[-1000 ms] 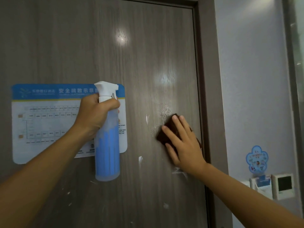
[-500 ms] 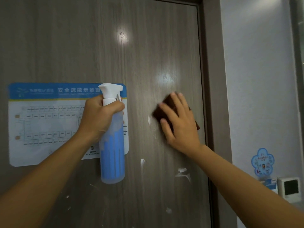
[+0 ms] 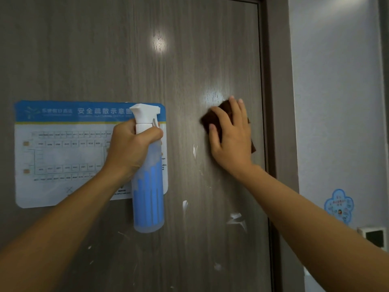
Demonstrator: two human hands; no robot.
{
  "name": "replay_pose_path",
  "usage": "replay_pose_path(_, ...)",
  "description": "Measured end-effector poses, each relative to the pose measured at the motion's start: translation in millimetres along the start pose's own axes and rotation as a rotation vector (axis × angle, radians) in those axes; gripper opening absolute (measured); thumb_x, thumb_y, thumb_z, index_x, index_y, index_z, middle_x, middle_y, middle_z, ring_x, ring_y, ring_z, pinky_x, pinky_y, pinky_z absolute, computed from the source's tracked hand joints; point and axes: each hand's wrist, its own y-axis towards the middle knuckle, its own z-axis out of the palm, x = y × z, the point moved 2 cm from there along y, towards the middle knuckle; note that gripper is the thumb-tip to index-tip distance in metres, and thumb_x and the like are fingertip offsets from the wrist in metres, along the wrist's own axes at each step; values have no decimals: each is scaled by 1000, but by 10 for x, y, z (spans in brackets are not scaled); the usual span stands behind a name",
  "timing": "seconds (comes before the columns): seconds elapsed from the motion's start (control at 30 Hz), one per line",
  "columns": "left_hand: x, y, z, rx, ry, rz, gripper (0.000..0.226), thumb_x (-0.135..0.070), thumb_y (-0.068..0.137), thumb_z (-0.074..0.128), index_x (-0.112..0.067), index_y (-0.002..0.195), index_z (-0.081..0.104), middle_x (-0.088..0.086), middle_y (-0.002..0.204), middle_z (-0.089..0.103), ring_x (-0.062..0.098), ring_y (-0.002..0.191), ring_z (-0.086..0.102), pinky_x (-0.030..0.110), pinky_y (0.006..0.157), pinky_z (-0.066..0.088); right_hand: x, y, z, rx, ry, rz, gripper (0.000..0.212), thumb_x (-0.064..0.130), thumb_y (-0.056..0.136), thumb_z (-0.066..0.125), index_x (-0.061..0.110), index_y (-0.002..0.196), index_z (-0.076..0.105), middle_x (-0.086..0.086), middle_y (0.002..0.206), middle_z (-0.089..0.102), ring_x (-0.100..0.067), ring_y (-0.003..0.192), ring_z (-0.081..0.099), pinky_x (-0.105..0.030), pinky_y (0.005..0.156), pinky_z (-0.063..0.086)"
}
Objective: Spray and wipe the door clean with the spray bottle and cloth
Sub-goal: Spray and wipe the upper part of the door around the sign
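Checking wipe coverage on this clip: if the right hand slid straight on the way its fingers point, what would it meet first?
The right hand, flat on the brown cloth, points up the door, slightly left. It would first cross the shiny patch just above the cloth; beyond that, bare door as far as the picture shows.

On the blue header of the evacuation plan posted on the door before you, white characters read 安全疏散示意图, the last one half hidden by your spray bottle. The room numbers in its grid and the flower sticker text are too blurred to read.
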Motion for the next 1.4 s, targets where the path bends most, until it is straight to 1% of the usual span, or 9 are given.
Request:
replay_pose_path(0.1,-18,-13,4,-9,-2,9,53,-44,65,71,-1,96,70,29,92,69,44,87,70,72,82,55,195,-25,86,34,23,-114,43,39,104,51,24,145,53,-10,168,23,-31,159,9,-48,123,20)
replay_pose_path(0.3,-8,-35,0,-19,2,20,48,-42,64,72,-3,92,71,29,90,69,52,91,68,74,78,55,-146,-511,-10,382,-53,-762,42,41,104,56,27,144,57,-9,170,22,-32,159,13,-53,117,37)
replay_pose_path(0.53,-20,-58,3,-8,36,33,54,-47,64,71,-4,98,72,25,92,71,44,91,71,71,79,56,-202,89,-138,156,-7,-288,44,36,102,55,19,142,56,-12,167,26,-33,158,14,-61,121,30)
replay_pose_path(0.7,-20,-62,8,-21,59,30,41,-40,71,71,-7,96,72,21,93,72,39,92,72,68,83,57,257,224,84,-4,-6,-70,43,37,104,50,21,144,53,-11,168,24,-32,159,9,-47,124,17)
replay_pose_path(0.9,-18,-48,6,-28,58,43,45,-40,69,71,-4,96,72,25,90,71,44,90,71,69,80,56,92,-496,98,321,-44,-772,45,42,104,53,24,146,57,-10,170,24,-32,159,13,-49,124,26)
replay_pose_path(0.97,3,-41,-1,-21,63,41,38,-35,73,71,-5,98,72,22,91,72,39,89,72,67,81,58,-167,-589,-17,390,-72,-861,43,41,104,56,26,143,59,-10,169,24,-33,158,16,-50,121,32)
replay_pose_path(1.13,35,-29,-11,-18,67,41,31,-33,76,69,-8,94,71,19,89,72,37,88,73,67,80,58,-414,-227,-206,263,-67,-553,43,40,104,54,20,141,60,-13,167,28,-32,158,17,-58,116,38)
replay_pose_path(1.3,50,-21,-9,-31,56,41,38,-40,70,72,-7,90,70,23,88,71,44,88,71,70,76,57,192,219,51,24,2,-105,42,36,103,51,20,142,55,-11,167,27,-32,159,11,-54,124,23)
replay_pose_path(1.4,55,-24,6,-39,79,53,42,-45,67,70,-9,88,70,22,87,71,43,87,71,70,75,57,469,251,177,-20,-3,-42,41,37,104,51,21,141,56,-12,167,27,-33,158,12,-50,122,25)
